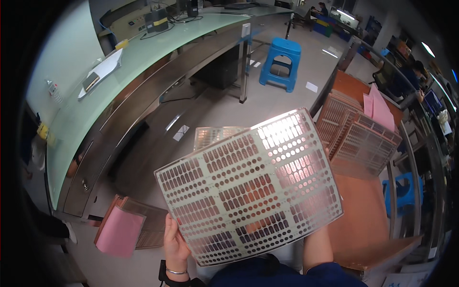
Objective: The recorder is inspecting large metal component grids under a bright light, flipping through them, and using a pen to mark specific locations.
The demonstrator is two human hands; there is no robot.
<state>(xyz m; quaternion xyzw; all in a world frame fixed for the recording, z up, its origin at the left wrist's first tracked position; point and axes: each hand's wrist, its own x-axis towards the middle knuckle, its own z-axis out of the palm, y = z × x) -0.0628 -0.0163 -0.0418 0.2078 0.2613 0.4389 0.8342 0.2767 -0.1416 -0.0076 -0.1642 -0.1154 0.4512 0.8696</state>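
Observation:
A large rectangular circuit board panel (248,196), pale with rows of coppery rounded strips and small discs, is held up tilted in front of me. My left hand (175,241) grips its lower left edge, with the thumb side showing. My right forearm passes behind the lower right part of the panel, so most of my right hand (327,151) is hidden; only a bit of it shows at the right edge. Light glares off the panel's upper right area. Behind its top edge, a second similar panel (215,136) is partly visible.
A glass-topped bench (143,45) curves along the left and back. Coppery panels (368,143) with pink sheets (380,107) stand on the brown surface at right. More panels with a pink sheet (122,229) are low at left. A blue stool (282,62) stands beyond; people sit farther off.

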